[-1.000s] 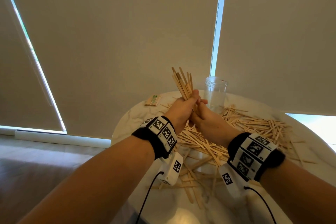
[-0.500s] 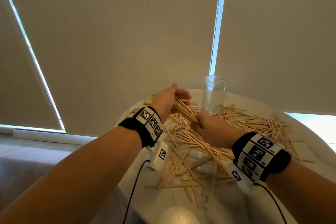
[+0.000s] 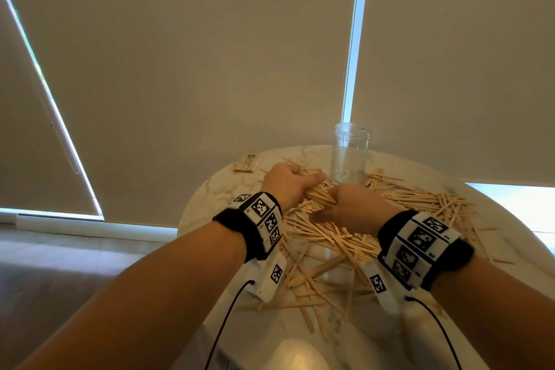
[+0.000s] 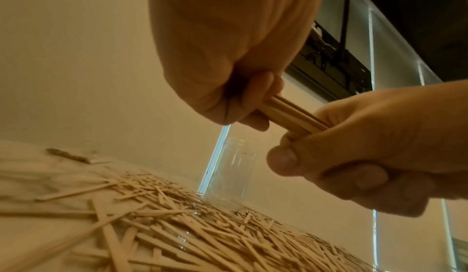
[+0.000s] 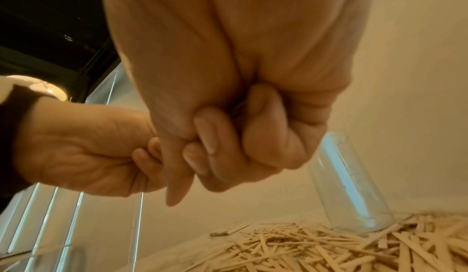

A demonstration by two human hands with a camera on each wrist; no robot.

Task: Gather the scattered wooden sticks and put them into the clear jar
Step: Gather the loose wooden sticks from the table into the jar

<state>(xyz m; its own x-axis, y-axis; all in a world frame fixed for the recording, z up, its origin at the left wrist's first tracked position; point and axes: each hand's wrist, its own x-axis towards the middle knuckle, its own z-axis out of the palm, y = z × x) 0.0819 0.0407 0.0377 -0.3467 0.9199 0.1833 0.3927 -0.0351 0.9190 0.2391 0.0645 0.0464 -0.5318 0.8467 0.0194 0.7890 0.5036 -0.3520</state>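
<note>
- Sticks (image 3: 354, 237) lie scattered in a wide heap on the round white marble table (image 3: 216, 189); one bundle (image 4: 291, 114) is off the heap, and both hands hold it above the table.
- The left hand (image 3: 285, 183) has its fingers curled round one end of the bundle; the right hand (image 3: 351, 207) wraps the other end, thumb pressed on top. The two fists are almost touching.
- The jar (image 3: 350, 155) stands upright at the far side of the table, just behind the hands, with loose sticks around its base. It looks empty.
- Behind the table hang beige roller blinds (image 3: 210, 54), with bright slits of daylight between them. The floor (image 3: 60, 264) on the left is dark wood.
- A small packet (image 3: 247, 163) with green print lies flat near the far left edge, apart from the heap.
- Both wrists wear black bands (image 3: 240, 228) with white marker blocks and cables.
- The hands cover the middle of the bundle in the head view, and the print on the packet is too small to read.
</note>
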